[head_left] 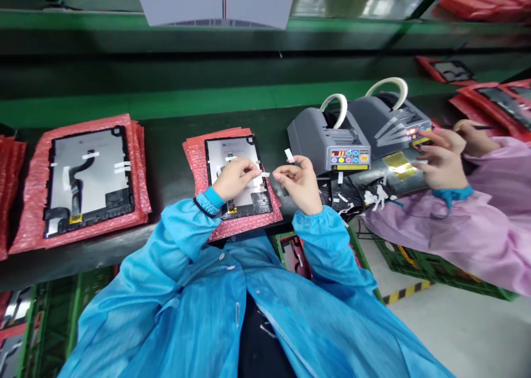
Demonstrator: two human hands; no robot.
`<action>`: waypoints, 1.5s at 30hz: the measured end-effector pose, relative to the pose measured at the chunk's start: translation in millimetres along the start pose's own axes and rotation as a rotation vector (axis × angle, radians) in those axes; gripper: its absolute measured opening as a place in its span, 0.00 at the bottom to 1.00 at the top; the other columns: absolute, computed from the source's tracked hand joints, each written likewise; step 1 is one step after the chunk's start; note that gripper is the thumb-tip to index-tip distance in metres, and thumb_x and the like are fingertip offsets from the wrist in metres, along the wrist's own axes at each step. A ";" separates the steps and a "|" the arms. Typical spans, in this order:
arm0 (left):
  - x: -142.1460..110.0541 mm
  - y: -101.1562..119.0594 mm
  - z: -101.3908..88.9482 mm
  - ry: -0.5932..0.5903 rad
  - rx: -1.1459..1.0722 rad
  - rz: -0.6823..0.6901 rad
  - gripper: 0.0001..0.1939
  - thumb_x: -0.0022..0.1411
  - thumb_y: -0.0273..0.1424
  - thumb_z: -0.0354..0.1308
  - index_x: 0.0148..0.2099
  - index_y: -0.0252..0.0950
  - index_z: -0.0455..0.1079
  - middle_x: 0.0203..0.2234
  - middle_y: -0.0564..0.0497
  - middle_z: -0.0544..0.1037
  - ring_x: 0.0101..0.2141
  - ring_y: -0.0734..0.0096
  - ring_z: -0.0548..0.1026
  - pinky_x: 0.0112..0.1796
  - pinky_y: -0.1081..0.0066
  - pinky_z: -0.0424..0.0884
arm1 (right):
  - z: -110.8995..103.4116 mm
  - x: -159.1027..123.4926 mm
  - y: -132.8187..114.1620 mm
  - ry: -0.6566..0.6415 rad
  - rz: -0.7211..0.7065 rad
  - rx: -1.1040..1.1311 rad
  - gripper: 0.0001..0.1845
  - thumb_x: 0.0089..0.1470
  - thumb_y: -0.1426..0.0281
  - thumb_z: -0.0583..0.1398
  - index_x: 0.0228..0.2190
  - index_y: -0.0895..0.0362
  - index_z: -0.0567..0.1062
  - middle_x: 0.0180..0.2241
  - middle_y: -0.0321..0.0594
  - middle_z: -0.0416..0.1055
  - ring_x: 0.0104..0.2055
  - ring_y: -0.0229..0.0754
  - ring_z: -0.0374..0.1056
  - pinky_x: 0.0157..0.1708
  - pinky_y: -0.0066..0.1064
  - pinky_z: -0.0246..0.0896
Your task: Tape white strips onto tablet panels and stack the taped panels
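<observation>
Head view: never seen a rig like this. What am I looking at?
There's no robot: a camera worn on a person's head looks forward and down at their own two bare hands, in blue sleeves. The left hand pinches a small white strip over a panel that lies on red bubble wrap. The right hand is close by, with another strip sticking up at a finger. On the bench, a second panel lies to the left, and two grey tape dispensers stand to the right. The hands in pink sleeves are a co-worker's.
</observation>
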State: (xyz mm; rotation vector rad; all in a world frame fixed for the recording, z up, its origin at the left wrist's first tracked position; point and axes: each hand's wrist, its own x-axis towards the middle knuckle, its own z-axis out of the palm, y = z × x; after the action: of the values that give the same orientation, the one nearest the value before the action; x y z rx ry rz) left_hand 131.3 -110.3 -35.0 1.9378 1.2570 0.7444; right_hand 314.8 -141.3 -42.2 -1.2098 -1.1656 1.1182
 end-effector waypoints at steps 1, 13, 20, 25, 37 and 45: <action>-0.4 -1.5 0.7 0.000 -0.015 -0.006 0.08 0.61 0.32 0.56 0.30 0.35 0.69 0.28 0.52 0.75 0.34 0.69 0.71 0.40 0.67 0.67 | 1.4 1.1 1.3 -0.023 0.020 0.010 0.29 0.40 0.65 0.68 0.38 0.51 0.57 0.26 0.29 0.74 0.28 0.35 0.70 0.28 0.26 0.63; 8.6 -2.6 21.4 0.019 0.322 -0.191 0.10 0.62 0.33 0.56 0.29 0.35 0.70 0.35 0.42 0.76 0.46 0.49 0.68 0.46 0.52 0.65 | 8.1 28.3 26.7 -0.022 0.083 -0.156 0.26 0.37 0.73 0.66 0.34 0.52 0.57 0.20 0.22 0.69 0.22 0.33 0.66 0.27 0.27 0.60; 13.8 -4.3 30.4 -0.014 0.396 -0.236 0.11 0.62 0.34 0.55 0.30 0.34 0.72 0.38 0.39 0.74 0.49 0.45 0.65 0.47 0.49 0.62 | 6.1 39.8 40.0 -0.042 0.136 -0.253 0.25 0.36 0.74 0.64 0.34 0.52 0.56 0.18 0.23 0.69 0.20 0.35 0.66 0.26 0.28 0.58; 13.3 -5.4 31.1 0.004 0.401 -0.209 0.11 0.62 0.33 0.54 0.30 0.34 0.73 0.38 0.39 0.74 0.49 0.43 0.65 0.47 0.47 0.61 | 6.4 41.6 39.8 -0.041 0.149 -0.259 0.25 0.35 0.74 0.64 0.33 0.52 0.56 0.17 0.22 0.69 0.20 0.36 0.66 0.26 0.28 0.59; 13.6 -3.6 28.5 0.035 0.409 -0.263 0.06 0.58 0.32 0.60 0.33 0.34 0.71 0.40 0.39 0.73 0.50 0.43 0.64 0.48 0.49 0.61 | -1.9 49.5 44.2 -0.015 0.201 -0.346 0.31 0.28 0.70 0.71 0.32 0.52 0.58 0.15 0.18 0.57 0.19 0.32 0.56 0.24 0.24 0.51; 27.5 -12.1 4.8 0.087 0.180 -0.138 0.08 0.63 0.34 0.55 0.40 0.37 0.72 0.35 0.48 0.74 0.43 0.60 0.68 0.47 0.59 0.62 | -3.3 43.7 16.8 -0.255 0.094 -0.234 0.18 0.50 0.53 0.59 0.27 0.55 0.66 0.19 0.27 0.58 0.23 0.32 0.52 0.24 0.25 0.48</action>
State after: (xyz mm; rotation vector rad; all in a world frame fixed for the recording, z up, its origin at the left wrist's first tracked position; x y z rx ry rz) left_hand 138.6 -82.6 -45.0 1.9540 1.5403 0.6711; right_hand 321.6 -97.2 -57.1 -1.3383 -1.4789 1.2600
